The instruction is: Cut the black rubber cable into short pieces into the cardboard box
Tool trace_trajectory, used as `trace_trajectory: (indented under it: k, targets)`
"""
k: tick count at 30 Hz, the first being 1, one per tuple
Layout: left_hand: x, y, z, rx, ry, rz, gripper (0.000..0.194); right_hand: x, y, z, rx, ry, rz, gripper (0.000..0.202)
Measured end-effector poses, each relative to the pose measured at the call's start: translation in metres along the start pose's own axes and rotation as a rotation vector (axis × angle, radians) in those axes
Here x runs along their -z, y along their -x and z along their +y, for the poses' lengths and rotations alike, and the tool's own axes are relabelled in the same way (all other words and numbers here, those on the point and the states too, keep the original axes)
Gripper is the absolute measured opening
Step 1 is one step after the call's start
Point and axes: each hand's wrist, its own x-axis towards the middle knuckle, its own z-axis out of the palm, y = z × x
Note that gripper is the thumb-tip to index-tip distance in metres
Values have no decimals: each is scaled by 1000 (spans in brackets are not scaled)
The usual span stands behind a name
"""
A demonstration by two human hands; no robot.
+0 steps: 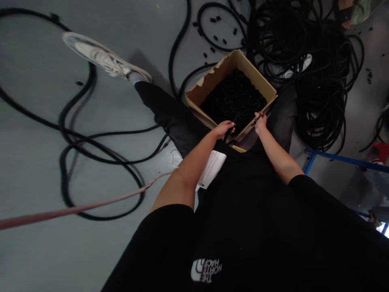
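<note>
An open cardboard box (255, 75) stands between the person's legs, holding many short black tube pieces (234, 95). At its near edge, my left hand (225, 128) has its fingers closed round a black hose (226, 136). My right hand (260, 121) is at the box's near right side, gripping a thin dark tool (257, 119) whose exact kind is too small to tell. The two hands are a short way apart. My left fingertips are partly lost against the dark contents.
Black hose (101, 161) loops over the grey floor at left, crossed by a reddish cord (100, 204). A large heap of coiled hose (322, 97) lies at right, beside a blue frame (343, 157). Small black pieces are scattered beyond the box. Another person's hand (345, 25) shows at top right.
</note>
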Motion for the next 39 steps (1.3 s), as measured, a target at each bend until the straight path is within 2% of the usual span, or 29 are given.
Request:
trace_trajectory:
  k: [2, 6, 8, 11, 15, 18, 22, 26, 28, 31, 33, 36, 39]
  targets:
    - [-1, -2, 3, 8, -9, -5, 27, 2, 21, 1, 1, -19, -112, 30]
    - [-1, -2, 8, 2, 13, 6, 27, 1, 66, 12, 84, 22, -515, 54]
    - [1, 0, 11, -17, 23, 32, 26, -2, 78, 17, 70, 54, -599, 57]
    - [2, 4, 16, -35, -33, 51, 28, -5, 78, 16, 24, 56, -586, 45]
    - [-1, 9, 23, 0, -215, 26, 33, -4, 64, 4, -3, -3, -459, 35]
    - [-5, 15, 23, -18, -259, 45, 34, 3, 56, -3, -50, -19, -408, 33]
    - [1, 25, 16, -79, -300, 99, 30, 15, 46, -5, -33, -11, -448, 36]
    - [17, 27, 8, -246, -247, 202, 15, 19, 33, 3, 59, 74, -509, 34]
    - [22, 23, 5, -314, -277, 222, 17, 16, 27, 11, 81, 129, -564, 41]
    - [24, 16, 4, -375, -410, 185, 38, 9, 20, 23, 93, 216, -620, 55]
    - [25, 13, 3, -402, -487, 146, 48, 6, 16, 28, 91, 258, -643, 58]
    - [26, 13, 3, -408, -549, 89, 52, 6, 14, 28, 54, 272, -668, 55]
    - [29, 15, 3, -350, -578, 45, 49, 8, 16, 24, 10, 252, -680, 48]
